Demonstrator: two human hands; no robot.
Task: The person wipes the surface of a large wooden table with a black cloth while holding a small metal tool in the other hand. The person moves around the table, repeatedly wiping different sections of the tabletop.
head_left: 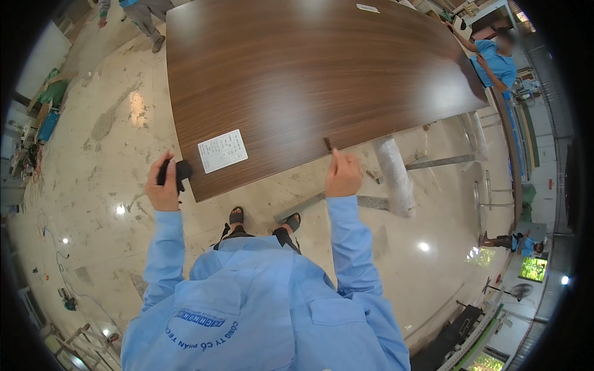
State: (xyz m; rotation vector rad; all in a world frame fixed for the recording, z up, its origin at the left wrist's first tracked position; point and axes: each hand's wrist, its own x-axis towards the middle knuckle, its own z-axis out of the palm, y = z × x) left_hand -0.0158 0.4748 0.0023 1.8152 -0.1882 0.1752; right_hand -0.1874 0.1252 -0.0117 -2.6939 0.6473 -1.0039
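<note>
Polished stone floor (111, 185), pale and blotchy with glare spots, spreads under one big wood-grain panel (309, 80), dark brown, smooth and flat, with a rounded near corner. One white paper label (222, 150) is stuck on it just ahead of my left hand, and a second, smaller white label (367, 8) sits at the far edge.

My left hand (164, 185) is closed around one small black tool (179, 171), matte and blocky, held just off the panel's near corner. My right hand (343, 176) is pinched shut, fingertips together on one thin dark strip (327, 144) that stands up at the panel's near edge, right above my knuckles.

To the right of my right hand lies one roll (394, 176) wrapped in cloudy plastic film, a cylinder, resting on grey metal bars (433, 163). Below my hands I see my two dark sandals (236, 216) on the floor and my two light blue sleeves.

Three other people are about: one in blue (495, 62) at the panel's far right edge, one in grey at the far left, one well off to the right.
</note>
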